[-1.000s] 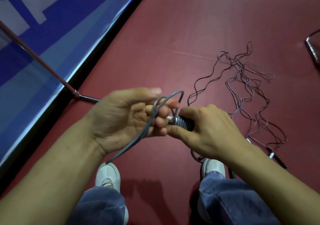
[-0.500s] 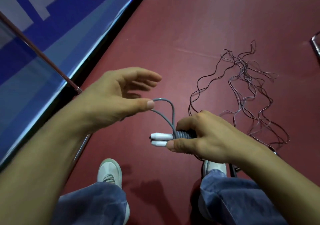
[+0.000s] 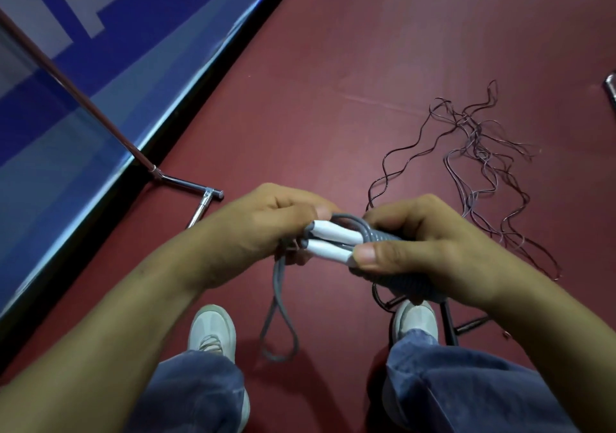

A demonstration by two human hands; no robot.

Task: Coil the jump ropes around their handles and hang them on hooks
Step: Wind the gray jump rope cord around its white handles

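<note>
Floor (image 3: 366, 65): dark red, smooth, with a faint seam line up-right of the white handles (image 3: 333, 242). Far left of the handles a blue wall panel (image 3: 60, 125) runs diagonally, with a black strip along its base where it meets the floor.

Around:
- A chrome stand pole (image 3: 83, 99) slants down in front of the panel, upper-left of the handles. Its tubular foot (image 3: 186, 184) lies on the floor just left of them.
- A tangle of thin dark ropes (image 3: 483, 152) sprawls on the floor up-right of the handles. Part of it is hidden behind the right hand (image 3: 426, 242).
- Black handles (image 3: 448, 322) lie on the floor down-right of the white handles, beside the right shoe (image 3: 415, 319).
- The left shoe (image 3: 211, 329) is down-left of the handles. Both shoes are white, under blue jeans (image 3: 200, 392).
- A metal piece (image 3: 611, 89) is cut off at the frame edge, far right of the handles. Can't tell what it is.

Task item: the grey jump rope (image 3: 383, 234) is held in the air over the floor, between both hands. The two white handles sit side by side, with rope wound round their right part. The right hand's grip is clamped on the wound section, thumb on the nearer handle. The left hand (image 3: 260, 229) has its grip closed round the handles' left ends and the rope. A free loop (image 3: 278, 326) hangs below those ends, between the shoes.

Writing: big white block shapes on the panel, cropped, unreadable.
</note>
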